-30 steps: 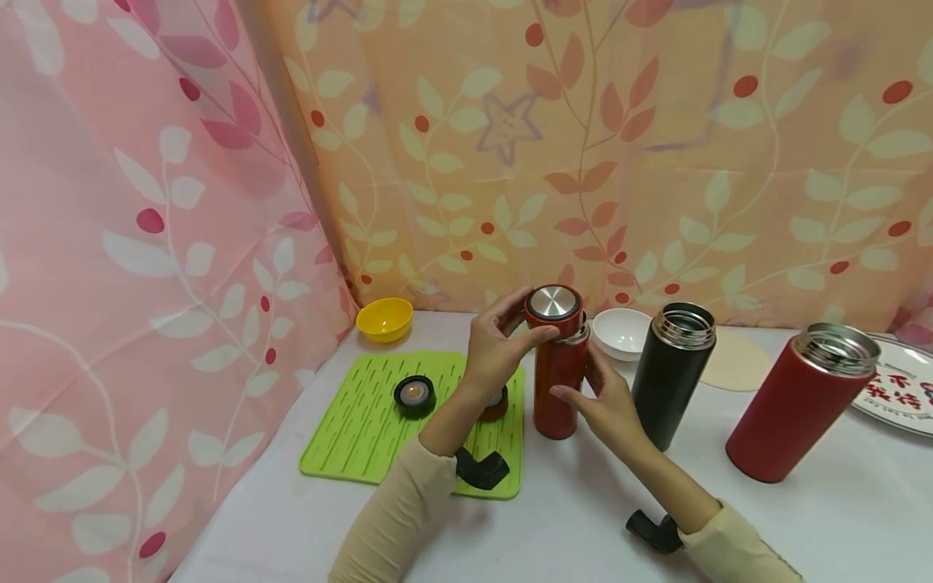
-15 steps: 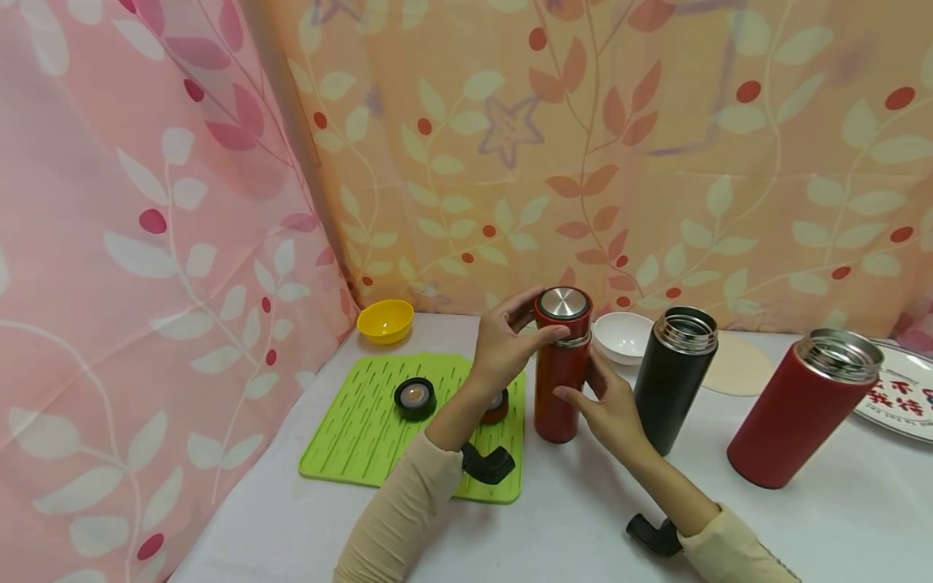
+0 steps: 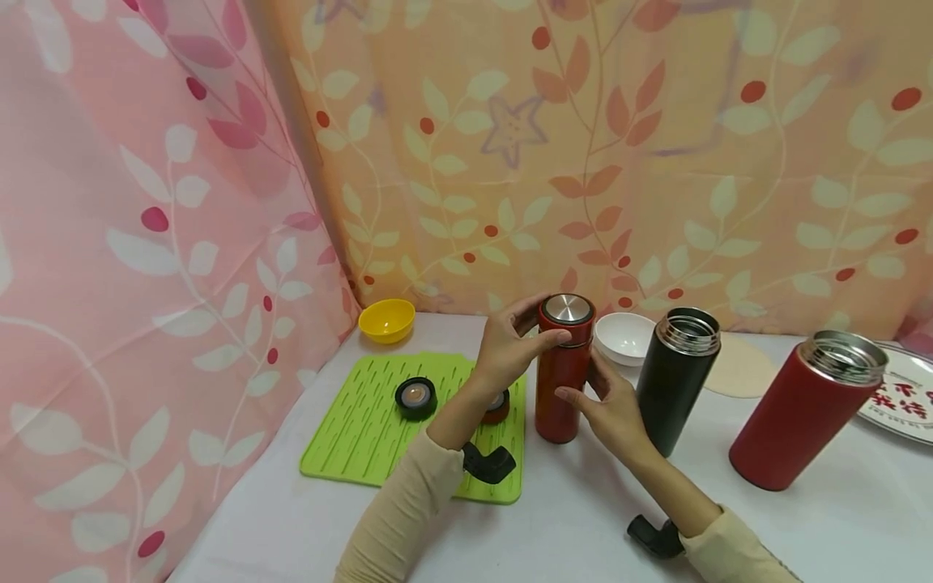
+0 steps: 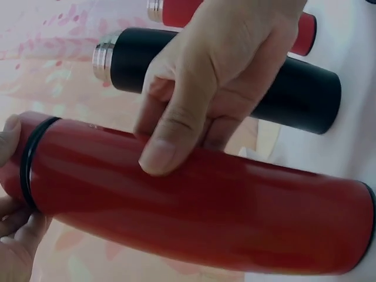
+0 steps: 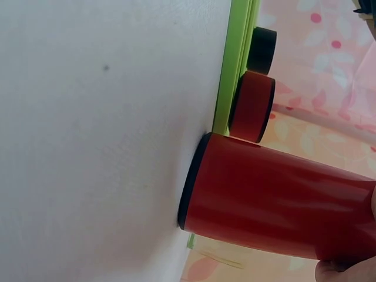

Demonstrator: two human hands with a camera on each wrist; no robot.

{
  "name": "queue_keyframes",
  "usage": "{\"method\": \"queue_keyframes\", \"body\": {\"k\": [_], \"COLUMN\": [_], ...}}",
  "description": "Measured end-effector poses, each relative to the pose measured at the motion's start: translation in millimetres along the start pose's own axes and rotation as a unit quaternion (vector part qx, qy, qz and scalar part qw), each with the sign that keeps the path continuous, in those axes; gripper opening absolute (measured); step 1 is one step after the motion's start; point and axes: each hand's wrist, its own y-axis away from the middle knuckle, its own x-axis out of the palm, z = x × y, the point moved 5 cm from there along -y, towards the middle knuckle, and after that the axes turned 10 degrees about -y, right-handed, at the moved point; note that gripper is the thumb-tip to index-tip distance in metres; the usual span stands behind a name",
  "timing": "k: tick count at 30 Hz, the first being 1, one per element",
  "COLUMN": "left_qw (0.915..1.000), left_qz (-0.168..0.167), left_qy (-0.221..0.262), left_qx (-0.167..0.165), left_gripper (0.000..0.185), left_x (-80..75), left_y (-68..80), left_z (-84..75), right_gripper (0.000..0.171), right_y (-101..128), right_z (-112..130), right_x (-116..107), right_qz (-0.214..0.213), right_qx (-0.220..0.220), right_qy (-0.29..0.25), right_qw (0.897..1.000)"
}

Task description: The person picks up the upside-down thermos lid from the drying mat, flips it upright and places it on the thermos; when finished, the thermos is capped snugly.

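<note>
Your left hand (image 3: 503, 348) pinches the steel-topped red lid (image 3: 566, 312) while your right hand (image 3: 608, 405) cups the slim red flask (image 3: 560, 389); twisting askew could cross-thread it.

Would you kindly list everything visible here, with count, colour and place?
Slim red steel flask: 1, red, upright at the mat's right edge, red lid on top.
Black steel flask: 1, black, open, right of it.
Wide red flask: 1, red, open, far right.
Green ridged mat: 1, green, left.
Loose lids: 2, black and red, on the mat.
Yellow bowl: 1, behind the mat.
White bowl: 1, behind the flasks.
Printed plate: 1, white, right edge.
Left hand: grips the lid.
Right hand: holds the slim flask's body.
</note>
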Motion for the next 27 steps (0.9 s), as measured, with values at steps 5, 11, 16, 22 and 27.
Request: {"method": "queue_keyframes", "body": {"k": [5,11,16,22,27], "left_qw": [0.9998,0.9995,0.9969,0.9969,0.9977], "left_qz": [0.011,-0.032,-0.078,-0.071,-0.056], "left_qy": [0.007,-0.005,-0.007,0.036,0.038], "left_qx": [0.012,-0.007,-0.01,-0.001,0.011], "left_gripper": [0.055,0.066,0.069,0.058,0.056], "left_x": [1.5,8.6,13.4,14.3,14.4], "left_y": [0.6,3.8,5.6,7.7,8.9], "left_z": [1.7,4.8,5.7,9.8,11.3], "right_gripper": [0.079,0.08,0.08,0.08,0.079], "right_y": [-1.5,-1.5,-1.1,-0.2,0.2], "right_z": [1.5,0.2,-1.6,-2.6,-4.0], "right_x": [-0.7,-0.2,0.1,-0.1,0.8], "right_qz": [-0.001,-0.001,-0.003,-0.003,-0.003], "right_qx": [-0.008,0.004,0.019,0.015,0.015], "right_qy": [0.005,0.005,0.0,-0.005,-0.007], "right_qw": [1.0,1.0,1.0,1.0,1.0]}}
